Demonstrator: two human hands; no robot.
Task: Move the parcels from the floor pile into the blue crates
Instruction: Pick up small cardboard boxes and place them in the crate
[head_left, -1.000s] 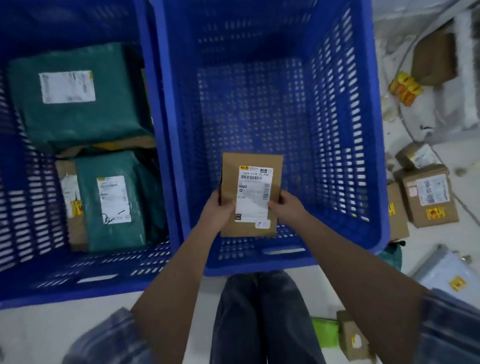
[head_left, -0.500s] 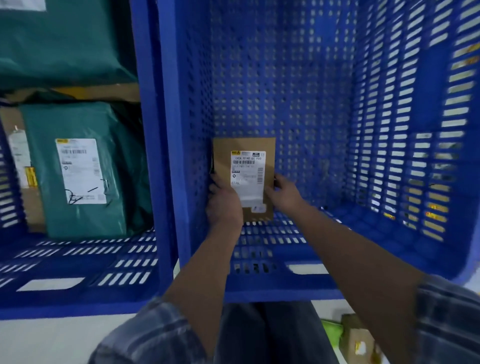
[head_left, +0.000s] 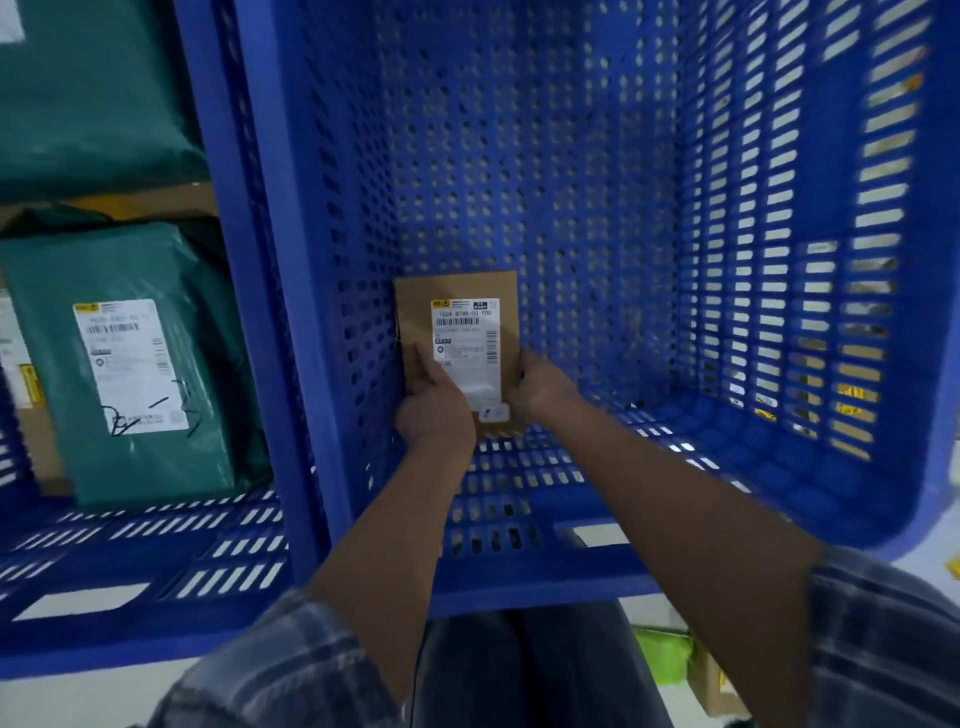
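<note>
A small brown cardboard parcel (head_left: 457, 312) with a white label is down inside the right blue crate (head_left: 649, 208), close to its left wall and near the bottom. My left hand (head_left: 434, 410) grips its lower left edge, thumb over the label. On the other side my right hand (head_left: 540, 387) grips the lower right edge. Both forearms reach over the crate's near rim. The parcel's lower end is hidden behind my hands.
The left blue crate (head_left: 130, 566) holds green poly-bag parcels (head_left: 130, 364) and some brown boxes. A green packet (head_left: 665, 654) and a small brown box (head_left: 714, 686) lie on the floor at the lower right, beside my legs.
Both hands have carried the parcel from above the crate's near rim down into the crate, toward its left wall. My head has moved closer, so the floor pile at the right has left the view.
</note>
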